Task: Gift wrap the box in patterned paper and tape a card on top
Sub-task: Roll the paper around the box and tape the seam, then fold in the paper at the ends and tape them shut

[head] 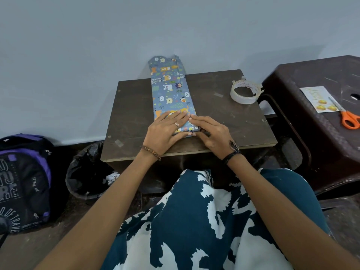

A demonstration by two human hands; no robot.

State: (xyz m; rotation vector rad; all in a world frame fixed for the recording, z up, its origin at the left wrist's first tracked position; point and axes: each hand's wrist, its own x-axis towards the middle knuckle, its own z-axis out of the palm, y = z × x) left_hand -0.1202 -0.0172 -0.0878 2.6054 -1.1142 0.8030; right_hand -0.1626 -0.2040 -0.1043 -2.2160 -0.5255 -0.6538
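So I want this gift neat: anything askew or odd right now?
The wrapped box's far end overhangs the small table, its paper standing open and crumpled, unfolded. Both hands, left hand and right hand, press the near end.

I am stretching both arms forward, my left hand [165, 131] lying flat with fingers straight, my right hand [211, 131] pressing down, fingertips meeting.
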